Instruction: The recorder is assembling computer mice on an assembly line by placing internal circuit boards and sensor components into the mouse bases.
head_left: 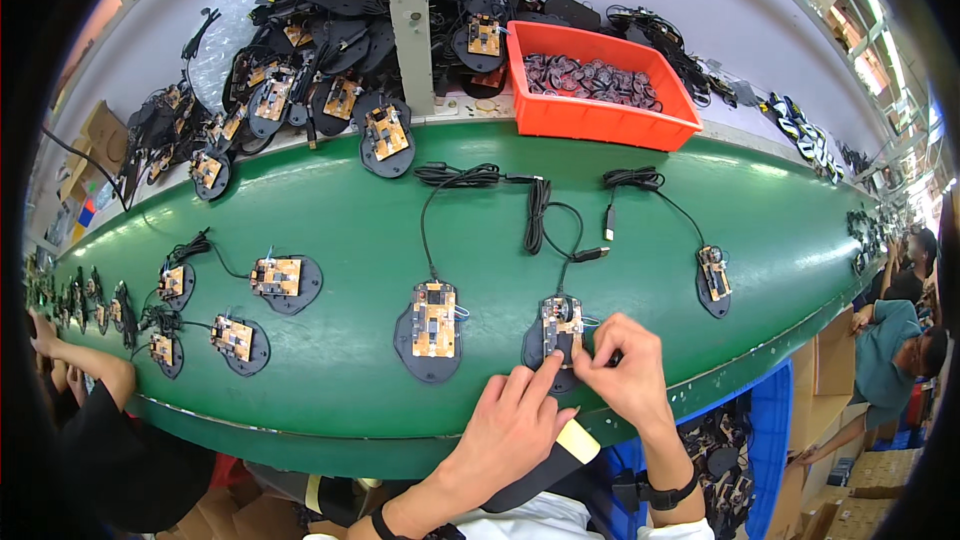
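Note:
A black computer mouse base with a tan circuit board [562,325] lies on the green belt in front of me, its cable running away from me. My left hand [512,415] comes at it from the near left, its index fingertip pressed on the lower part of the board and the other fingers loosely stretched. At the board's right edge my right hand [628,365] is curled, thumb and fingers closed together; a small dark thing shows between them, too hidden to name. Just left sits another mouse base with a board [434,325], untouched.
A red bin [605,120] of small clear-and-dark rings stands beyond the belt [370,240], right of a metal post [408,30]. Piled mouse parts [320,50] fill the far ledge. A smaller cabled mouse base [714,280] lies right. Co-workers sit at both sides; a blue crate [770,440] stands below.

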{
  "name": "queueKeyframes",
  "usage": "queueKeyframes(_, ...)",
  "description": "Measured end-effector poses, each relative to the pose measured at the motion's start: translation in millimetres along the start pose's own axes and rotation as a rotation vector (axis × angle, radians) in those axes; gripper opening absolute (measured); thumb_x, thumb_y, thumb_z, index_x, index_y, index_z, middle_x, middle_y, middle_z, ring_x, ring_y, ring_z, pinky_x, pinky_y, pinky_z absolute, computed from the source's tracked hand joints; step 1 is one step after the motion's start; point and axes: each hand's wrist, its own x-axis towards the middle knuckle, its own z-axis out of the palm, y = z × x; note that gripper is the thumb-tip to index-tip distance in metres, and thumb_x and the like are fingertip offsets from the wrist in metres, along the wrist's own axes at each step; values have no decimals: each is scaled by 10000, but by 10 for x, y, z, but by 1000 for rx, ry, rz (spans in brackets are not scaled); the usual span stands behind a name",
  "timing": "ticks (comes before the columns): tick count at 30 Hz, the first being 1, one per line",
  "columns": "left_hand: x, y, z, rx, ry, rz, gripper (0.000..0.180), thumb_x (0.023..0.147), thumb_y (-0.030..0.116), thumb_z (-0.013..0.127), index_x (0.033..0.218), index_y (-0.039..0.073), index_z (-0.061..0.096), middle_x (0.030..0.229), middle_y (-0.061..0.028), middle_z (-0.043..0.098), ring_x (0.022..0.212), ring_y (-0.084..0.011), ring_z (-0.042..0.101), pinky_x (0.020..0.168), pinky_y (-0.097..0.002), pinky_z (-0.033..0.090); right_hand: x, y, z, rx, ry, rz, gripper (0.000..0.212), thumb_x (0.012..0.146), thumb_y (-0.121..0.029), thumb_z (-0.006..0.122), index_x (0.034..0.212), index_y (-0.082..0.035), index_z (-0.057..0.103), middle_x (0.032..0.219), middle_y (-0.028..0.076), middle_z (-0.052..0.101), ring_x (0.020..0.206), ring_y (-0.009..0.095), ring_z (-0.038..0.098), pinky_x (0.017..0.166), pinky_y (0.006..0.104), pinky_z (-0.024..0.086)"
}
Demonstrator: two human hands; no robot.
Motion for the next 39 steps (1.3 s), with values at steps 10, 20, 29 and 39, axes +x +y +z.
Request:
queueKeyframes(10,-183,-140,-471,-118,126,-26,235,796,126,786,761,-26,609,1388,-214,579,1258,-397,546,1023,-497,469,30,-180,-217,746,-203,539,128,878,33,753,934,-5,645,819,-14,535,716,68,496,624,242,408)
queueKeyframes(20,-581,-197,-504,90,89,-170,261,861,210,749,789,-2,616,1356,-198,598,1201,-346,583,1038,-565,422,204,-346,70,962,-666,519,406,1125,-229,415,1331,73,592,1123,183,700,635,154,559,452,233,392)
queueKeyframes(29,-711,-225,-494,110,110,-187,268,837,230,772,753,15,635,1328,-143,620,1161,-299,583,1000,-524,432,270,-369,228,1197,-709,658,352,1054,-86,527,1370,62,577,1237,193,672,806,166,572,544,238,441)
queueKeyframes(39,-755,-296,-419,48,142,-154,280,813,240,790,739,28,624,1336,-117,620,1141,-280,571,978,-516,423,342,-426,244,775,-765,535,324,980,37,605,1302,41,643,1232,185,700,714,118,581,540,225,452)
